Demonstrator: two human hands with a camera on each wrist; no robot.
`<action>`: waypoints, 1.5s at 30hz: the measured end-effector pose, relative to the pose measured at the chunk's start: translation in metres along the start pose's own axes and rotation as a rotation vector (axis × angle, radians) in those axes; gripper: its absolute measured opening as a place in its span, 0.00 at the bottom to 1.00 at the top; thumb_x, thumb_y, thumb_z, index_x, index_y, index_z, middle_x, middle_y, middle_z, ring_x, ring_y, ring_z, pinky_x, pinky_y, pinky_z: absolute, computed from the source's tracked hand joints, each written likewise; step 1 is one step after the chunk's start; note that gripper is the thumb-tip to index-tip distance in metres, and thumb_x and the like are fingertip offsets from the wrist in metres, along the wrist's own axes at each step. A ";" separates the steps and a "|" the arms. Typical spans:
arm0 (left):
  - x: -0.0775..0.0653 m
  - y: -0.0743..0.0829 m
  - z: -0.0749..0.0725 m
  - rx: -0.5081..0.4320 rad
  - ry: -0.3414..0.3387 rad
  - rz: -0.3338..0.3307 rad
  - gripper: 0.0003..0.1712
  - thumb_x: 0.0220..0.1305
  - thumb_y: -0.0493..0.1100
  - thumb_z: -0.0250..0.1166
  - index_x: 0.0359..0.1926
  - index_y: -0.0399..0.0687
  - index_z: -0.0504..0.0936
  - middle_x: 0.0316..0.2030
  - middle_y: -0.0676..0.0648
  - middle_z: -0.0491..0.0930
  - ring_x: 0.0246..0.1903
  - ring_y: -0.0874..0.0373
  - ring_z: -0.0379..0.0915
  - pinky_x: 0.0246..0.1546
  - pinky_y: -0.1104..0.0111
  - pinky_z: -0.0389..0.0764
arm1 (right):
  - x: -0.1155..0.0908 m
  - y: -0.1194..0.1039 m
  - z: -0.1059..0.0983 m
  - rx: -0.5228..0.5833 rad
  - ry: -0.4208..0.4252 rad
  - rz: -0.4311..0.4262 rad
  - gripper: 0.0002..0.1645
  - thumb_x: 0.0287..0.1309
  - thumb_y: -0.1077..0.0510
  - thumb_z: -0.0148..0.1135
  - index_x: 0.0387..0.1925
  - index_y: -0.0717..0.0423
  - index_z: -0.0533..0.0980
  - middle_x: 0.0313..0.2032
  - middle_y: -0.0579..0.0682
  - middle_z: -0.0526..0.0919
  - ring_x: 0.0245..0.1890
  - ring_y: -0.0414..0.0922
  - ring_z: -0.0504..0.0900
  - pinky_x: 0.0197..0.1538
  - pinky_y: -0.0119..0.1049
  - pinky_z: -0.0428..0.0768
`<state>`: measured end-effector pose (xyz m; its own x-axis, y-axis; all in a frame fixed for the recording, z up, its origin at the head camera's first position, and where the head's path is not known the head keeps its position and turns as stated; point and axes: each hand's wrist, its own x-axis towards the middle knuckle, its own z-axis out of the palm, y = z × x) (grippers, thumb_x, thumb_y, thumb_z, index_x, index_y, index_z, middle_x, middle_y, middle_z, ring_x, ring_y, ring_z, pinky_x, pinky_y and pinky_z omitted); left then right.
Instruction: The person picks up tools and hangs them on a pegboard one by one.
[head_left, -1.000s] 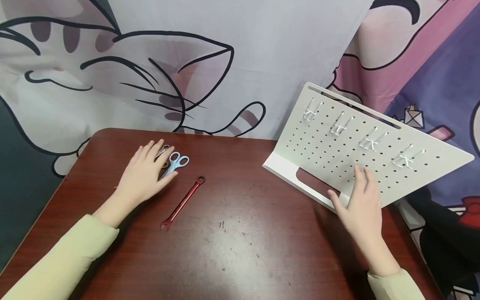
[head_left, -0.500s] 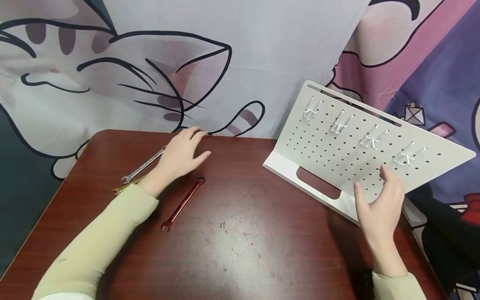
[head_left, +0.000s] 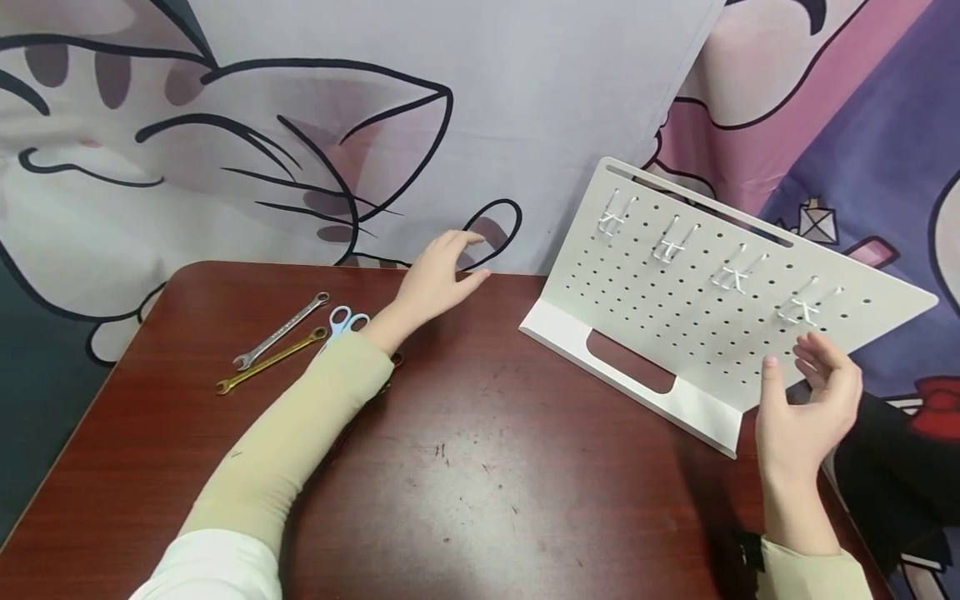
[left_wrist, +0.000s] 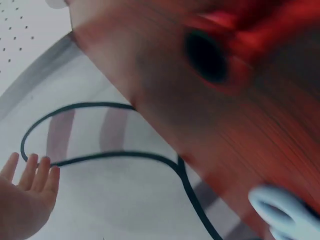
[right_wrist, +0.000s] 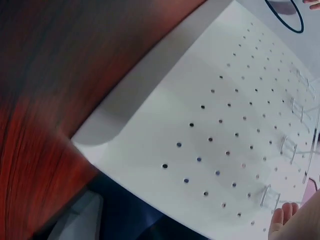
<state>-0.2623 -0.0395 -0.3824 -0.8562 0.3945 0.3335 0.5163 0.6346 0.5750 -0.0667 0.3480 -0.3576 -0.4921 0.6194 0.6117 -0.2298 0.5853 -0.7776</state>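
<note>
My left hand (head_left: 438, 279) hovers at the table's far edge, fingers stretched out and thumb apart, holding nothing. Its forearm passes over the red combination wrench (left_wrist: 270, 37), hiding most of it in the head view. Beside the sleeve lie light-blue scissors (head_left: 345, 320), partly covered, with a silver wrench (head_left: 281, 332) and a gold wrench (head_left: 272, 362) to their left. My right hand (head_left: 813, 408) is raised by the right end of a white pegboard (head_left: 675, 321), fingers loosely bent and nothing in them. Whether it touches the board cannot be told.
Several clear double hooks (head_left: 667, 250) hang in a row on the pegboard. The board leans back on a base ledge (head_left: 630, 375) with a cut-out slot. Behind the brown table (head_left: 480, 467) hangs a printed cloth (head_left: 562, 108).
My left hand has moved right and away from the tools, uncovering the silver and gold wrenches and part of the scissors. My right hand has shifted right along the pegboard to its end.
</note>
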 end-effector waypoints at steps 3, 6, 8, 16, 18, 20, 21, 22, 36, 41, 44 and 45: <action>0.010 0.006 0.009 -0.082 -0.012 0.009 0.31 0.73 0.49 0.69 0.72 0.45 0.75 0.67 0.43 0.78 0.66 0.48 0.76 0.70 0.56 0.76 | 0.003 -0.008 -0.001 0.040 0.062 0.029 0.23 0.61 0.71 0.63 0.59 0.65 0.80 0.48 0.35 0.81 0.53 0.35 0.83 0.63 0.28 0.79; 0.018 0.011 0.019 -0.157 -0.029 0.014 0.30 0.73 0.47 0.70 0.71 0.44 0.75 0.66 0.43 0.79 0.66 0.48 0.76 0.70 0.56 0.76 | 0.008 -0.001 -0.006 0.074 0.103 0.040 0.22 0.61 0.72 0.62 0.57 0.64 0.80 0.46 0.37 0.82 0.51 0.38 0.83 0.63 0.30 0.79; 0.023 0.014 0.026 -0.207 -0.035 0.022 0.30 0.73 0.44 0.70 0.71 0.42 0.75 0.66 0.42 0.79 0.66 0.48 0.77 0.71 0.56 0.76 | 0.011 0.006 -0.009 0.069 0.123 0.051 0.21 0.61 0.72 0.61 0.56 0.62 0.80 0.45 0.37 0.82 0.50 0.38 0.83 0.62 0.31 0.79; 0.041 0.029 0.051 -0.371 -0.047 0.002 0.29 0.73 0.40 0.70 0.71 0.40 0.75 0.67 0.40 0.80 0.65 0.47 0.79 0.71 0.59 0.77 | 0.018 0.031 -0.017 0.233 0.246 0.248 0.18 0.61 0.74 0.61 0.51 0.61 0.82 0.43 0.47 0.83 0.47 0.41 0.82 0.56 0.31 0.78; 0.045 0.032 0.057 -0.391 -0.058 -0.009 0.29 0.73 0.39 0.69 0.71 0.39 0.74 0.67 0.40 0.79 0.66 0.47 0.79 0.71 0.61 0.77 | 0.019 0.037 -0.019 0.283 0.271 0.294 0.18 0.60 0.75 0.62 0.49 0.62 0.82 0.42 0.49 0.83 0.46 0.42 0.81 0.54 0.31 0.78; 0.049 0.035 0.063 -0.400 -0.074 -0.018 0.29 0.74 0.39 0.69 0.72 0.39 0.74 0.68 0.40 0.79 0.66 0.47 0.78 0.72 0.62 0.76 | 0.020 0.043 -0.021 0.319 0.283 0.321 0.17 0.58 0.76 0.63 0.47 0.61 0.83 0.40 0.51 0.83 0.44 0.43 0.81 0.53 0.31 0.78; 0.051 0.036 0.066 -0.398 -0.083 -0.019 0.30 0.74 0.39 0.69 0.72 0.39 0.73 0.69 0.40 0.78 0.66 0.47 0.78 0.72 0.62 0.76 | 0.020 0.045 -0.022 0.328 0.284 0.331 0.17 0.58 0.76 0.64 0.47 0.60 0.83 0.40 0.51 0.83 0.43 0.43 0.81 0.52 0.31 0.78; 0.052 0.037 0.069 -0.393 -0.092 -0.021 0.30 0.74 0.40 0.68 0.72 0.39 0.73 0.69 0.40 0.78 0.67 0.48 0.78 0.72 0.62 0.76 | 0.020 0.048 -0.023 0.333 0.282 0.342 0.17 0.58 0.76 0.64 0.46 0.60 0.83 0.40 0.51 0.83 0.43 0.43 0.81 0.52 0.30 0.79; 0.065 0.047 0.094 -0.434 -0.124 -0.068 0.34 0.76 0.41 0.66 0.77 0.41 0.68 0.72 0.40 0.75 0.71 0.48 0.75 0.73 0.64 0.75 | 0.022 0.068 -0.020 0.384 0.211 0.542 0.18 0.59 0.77 0.63 0.42 0.54 0.82 0.41 0.49 0.81 0.42 0.39 0.79 0.45 0.19 0.82; 0.065 0.049 0.096 -0.459 -0.133 -0.071 0.32 0.77 0.40 0.65 0.76 0.40 0.69 0.68 0.39 0.80 0.69 0.48 0.77 0.72 0.65 0.76 | 0.025 0.071 -0.015 0.301 0.166 0.593 0.17 0.60 0.74 0.64 0.40 0.49 0.82 0.40 0.47 0.78 0.41 0.37 0.76 0.43 0.17 0.80; 0.065 0.049 0.097 -0.458 -0.139 -0.075 0.31 0.77 0.40 0.65 0.76 0.41 0.69 0.67 0.40 0.80 0.68 0.49 0.77 0.72 0.65 0.76 | 0.026 0.073 -0.014 0.262 0.154 0.610 0.17 0.60 0.73 0.65 0.39 0.47 0.83 0.38 0.45 0.79 0.40 0.37 0.76 0.42 0.17 0.79; 0.064 0.050 0.097 -0.458 -0.141 -0.077 0.31 0.77 0.40 0.65 0.76 0.41 0.69 0.67 0.40 0.80 0.68 0.49 0.77 0.72 0.65 0.76 | 0.026 0.074 -0.013 0.251 0.153 0.612 0.17 0.60 0.73 0.66 0.38 0.47 0.83 0.37 0.45 0.79 0.39 0.36 0.76 0.41 0.18 0.78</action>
<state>-0.2903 0.0819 -0.4050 -0.8649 0.4643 0.1907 0.3648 0.3206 0.8741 -0.0858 0.4144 -0.3971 -0.4757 0.8782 0.0497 -0.1442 -0.0221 -0.9893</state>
